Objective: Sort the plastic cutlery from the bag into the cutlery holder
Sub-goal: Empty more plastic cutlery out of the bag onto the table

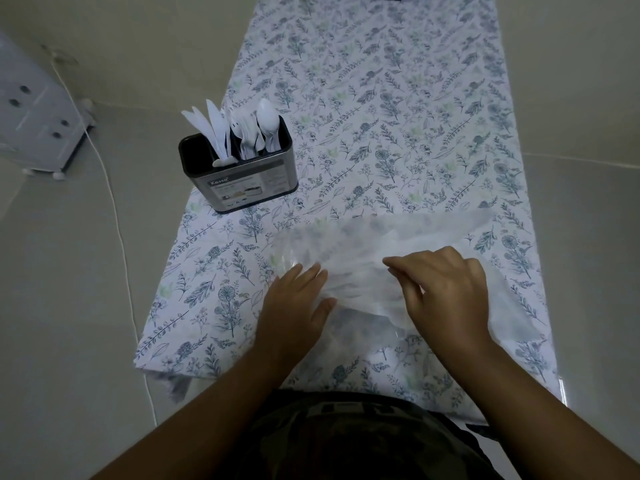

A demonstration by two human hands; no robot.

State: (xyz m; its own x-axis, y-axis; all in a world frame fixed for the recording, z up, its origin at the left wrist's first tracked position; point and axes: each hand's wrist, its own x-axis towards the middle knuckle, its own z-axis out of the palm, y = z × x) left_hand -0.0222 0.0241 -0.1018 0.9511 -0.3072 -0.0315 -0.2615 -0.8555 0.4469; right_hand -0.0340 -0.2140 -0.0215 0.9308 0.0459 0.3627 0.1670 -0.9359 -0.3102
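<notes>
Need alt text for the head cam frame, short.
Both hands rest on a translucent plastic bag lying on a floral tablecloth: left hand flat at its edge, right hand with fingers bent onto it. Beyond, to the left, a cutlery holder holds white plastic cutlery upright.

The bag (398, 244) lies on the table (381, 116) right in front of me, my left hand (298, 306) on its left edge, my right hand (446, 292) on top. The cutlery holder (242, 178) stands farther back to the left, knives (214, 129) in its left compartment, spoons (266, 123) in its right.
</notes>
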